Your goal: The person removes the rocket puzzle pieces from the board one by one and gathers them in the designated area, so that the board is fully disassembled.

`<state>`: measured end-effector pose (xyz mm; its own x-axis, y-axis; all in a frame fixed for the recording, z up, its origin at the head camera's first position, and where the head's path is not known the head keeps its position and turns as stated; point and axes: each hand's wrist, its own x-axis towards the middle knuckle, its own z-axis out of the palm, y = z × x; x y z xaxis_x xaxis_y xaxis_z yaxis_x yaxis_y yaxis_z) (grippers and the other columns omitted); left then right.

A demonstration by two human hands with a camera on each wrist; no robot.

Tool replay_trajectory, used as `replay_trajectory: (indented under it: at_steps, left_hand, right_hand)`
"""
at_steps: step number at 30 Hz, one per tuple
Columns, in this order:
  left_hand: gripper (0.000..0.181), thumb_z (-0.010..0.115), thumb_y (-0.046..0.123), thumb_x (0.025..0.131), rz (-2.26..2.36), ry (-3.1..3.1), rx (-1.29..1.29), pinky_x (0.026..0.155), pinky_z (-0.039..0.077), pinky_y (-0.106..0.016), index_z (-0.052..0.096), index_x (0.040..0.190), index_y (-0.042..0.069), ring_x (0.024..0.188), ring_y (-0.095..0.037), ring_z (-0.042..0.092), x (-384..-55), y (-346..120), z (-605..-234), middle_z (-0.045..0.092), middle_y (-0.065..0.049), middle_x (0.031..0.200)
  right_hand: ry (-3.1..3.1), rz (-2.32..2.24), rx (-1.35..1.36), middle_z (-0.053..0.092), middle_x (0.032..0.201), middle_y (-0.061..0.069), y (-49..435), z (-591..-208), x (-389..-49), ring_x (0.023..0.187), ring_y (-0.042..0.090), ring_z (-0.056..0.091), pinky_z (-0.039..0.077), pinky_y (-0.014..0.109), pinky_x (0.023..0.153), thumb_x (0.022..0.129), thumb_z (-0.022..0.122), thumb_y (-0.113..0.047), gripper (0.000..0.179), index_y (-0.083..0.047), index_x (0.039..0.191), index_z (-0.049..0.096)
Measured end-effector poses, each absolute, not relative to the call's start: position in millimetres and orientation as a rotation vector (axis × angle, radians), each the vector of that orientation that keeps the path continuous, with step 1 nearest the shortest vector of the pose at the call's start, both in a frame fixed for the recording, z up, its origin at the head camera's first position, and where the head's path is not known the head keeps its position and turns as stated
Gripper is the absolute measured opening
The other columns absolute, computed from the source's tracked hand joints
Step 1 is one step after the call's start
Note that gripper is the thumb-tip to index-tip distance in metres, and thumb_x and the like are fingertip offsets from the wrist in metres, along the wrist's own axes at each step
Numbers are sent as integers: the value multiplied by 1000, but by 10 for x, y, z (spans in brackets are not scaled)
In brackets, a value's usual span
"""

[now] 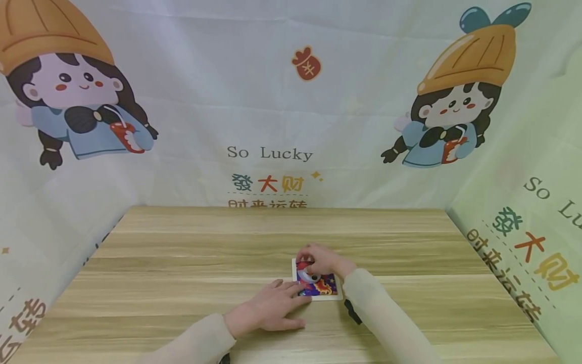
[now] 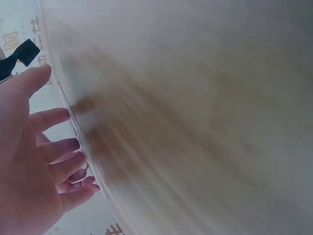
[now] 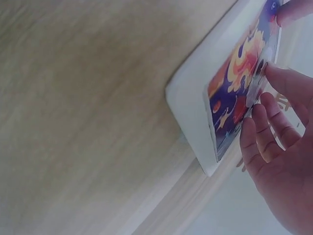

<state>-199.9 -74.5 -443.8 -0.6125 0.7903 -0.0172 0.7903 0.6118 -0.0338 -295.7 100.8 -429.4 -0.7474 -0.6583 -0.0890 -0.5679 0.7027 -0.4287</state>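
A white-bordered picture board (image 1: 326, 289) was seen lying flat on the bench (image 1: 182, 263), directly beneath the fingers of 2 hands. Its near left corner was covered by the fingertips of the left hand (image 1: 275, 306); those fingers were held nearly straight and spread, nothing was gripped by them, and the thumb was kept apart, off the board's near side. The far left part of the board was overhung by the right hand (image 1: 319, 259), whose fingers were bent and parted from the thumb. A pale rounded shape (image 1: 303, 275) on the picture was touched by the right thumb, with the other fingertips placed just beside it; whether it was pinched could not be told. The bench was enclosed by a printed cloth (image 1: 354, 151), and both forearms were covered by pale sleeves (image 1: 391, 313).
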Motion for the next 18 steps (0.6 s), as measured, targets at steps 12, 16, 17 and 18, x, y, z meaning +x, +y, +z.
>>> replay_trajectory:
  at_steps: [12, 16, 17, 18]
  left_hand:
    - [56, 45, 54, 84, 15, 2801, 1365, 94, 30, -46, 47, 127, 18, 121, -23, 35, -2012, -722, -4420, 38, -8, 134]
    - [57, 46, 55, 83, 18, 2797, 1358, 94, 30, -47, 47, 127, 18, 120, -24, 36, -2006, -718, -4401, 38, -8, 134]
    - [57, 46, 55, 83, 18, 2797, 1359, 93, 31, -47, 47, 127, 18, 120, -24, 36, -2006, -718, -4397, 38, -8, 134]
    - [58, 46, 56, 83, 20, 2795, 1358, 93, 31, -47, 47, 127, 18, 120, -24, 36, -2006, -718, -4397, 38, -8, 134]
  right_hand:
    - [2664, -540, -917, 47, 96, 2, 989, -4291, -2983, 88, 19, 48, 42, 35, 76, 74, 64, -5, 29, -15, 101, 59]
    - [2659, -543, -914, 46, 96, 2, 986, -4292, -2986, 88, 18, 47, 42, 34, 76, 73, 64, -5, 30, -15, 101, 58]
    - [2657, -544, -911, 47, 97, 2, 985, -4291, -2988, 89, 18, 47, 41, 34, 76, 73, 65, -5, 31, -16, 101, 58]
    - [2654, -549, -909, 47, 97, 2, 985, -4289, -2986, 89, 18, 47, 41, 34, 76, 72, 65, -5, 31, -16, 101, 58]
